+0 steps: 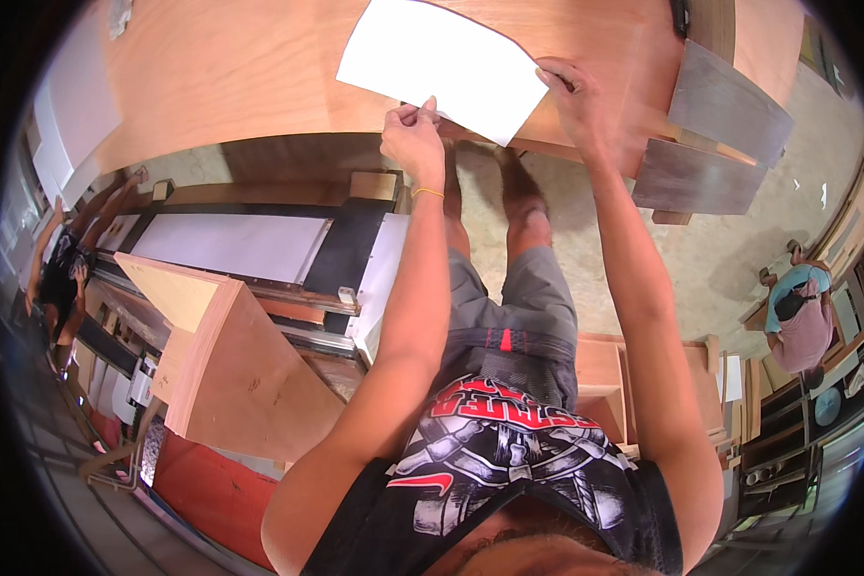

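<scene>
A white sheet (442, 62) with a slight bend is held up over the near edge of a wooden tabletop (230, 72). My left hand (414, 139) pinches its lower edge, left of the middle, between thumb and fingers. At the sheet's right corner, my right hand (571, 91) grips the edge with thumb and fingertips. A thin yellow band circles my left wrist. Whether the sheet is paper or a thin laminate, I cannot tell.
Grey boards (706, 173) jut out at the table's right end. White sheets (72, 125) lie at the far left. A plywood piece (250, 374) stands on my left. One person (62, 269) is at the left, another (799, 312) at the right.
</scene>
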`<control>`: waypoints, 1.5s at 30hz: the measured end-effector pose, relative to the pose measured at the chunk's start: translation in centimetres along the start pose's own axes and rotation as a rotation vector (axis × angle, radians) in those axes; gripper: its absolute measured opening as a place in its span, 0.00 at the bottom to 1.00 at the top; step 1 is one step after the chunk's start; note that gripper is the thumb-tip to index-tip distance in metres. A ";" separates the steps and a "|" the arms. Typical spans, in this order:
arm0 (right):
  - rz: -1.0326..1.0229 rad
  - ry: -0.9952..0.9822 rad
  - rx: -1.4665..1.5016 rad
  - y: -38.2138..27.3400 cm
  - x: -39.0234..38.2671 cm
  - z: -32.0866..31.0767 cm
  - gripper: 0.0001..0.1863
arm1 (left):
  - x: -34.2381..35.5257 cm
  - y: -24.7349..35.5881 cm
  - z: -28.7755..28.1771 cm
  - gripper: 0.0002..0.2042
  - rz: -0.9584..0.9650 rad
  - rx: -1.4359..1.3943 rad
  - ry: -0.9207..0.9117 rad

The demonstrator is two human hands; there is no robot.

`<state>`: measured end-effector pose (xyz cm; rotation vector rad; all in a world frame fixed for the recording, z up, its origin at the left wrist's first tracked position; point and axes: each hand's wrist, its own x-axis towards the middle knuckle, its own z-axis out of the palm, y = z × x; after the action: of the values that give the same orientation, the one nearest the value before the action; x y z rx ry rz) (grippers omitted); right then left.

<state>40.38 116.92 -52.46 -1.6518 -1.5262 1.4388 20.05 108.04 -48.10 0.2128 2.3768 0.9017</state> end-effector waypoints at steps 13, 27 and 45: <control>-0.017 -0.039 0.003 0.1 0.1 -0.3 0.11 | 0.1 -0.3 0.2 0.11 0.016 0.036 -0.006; -0.061 -0.066 0.027 1.7 0.2 -0.9 0.11 | 0.1 -0.9 0.4 0.11 0.059 0.072 -0.015; -0.015 -0.111 -0.143 0.4 -0.1 -1.7 0.11 | 0.0 -1.2 0.7 0.11 0.007 0.036 -0.019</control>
<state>42.02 117.25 -52.20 -1.6617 -1.7356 1.4657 20.52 107.48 -49.30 0.2433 2.3780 0.8573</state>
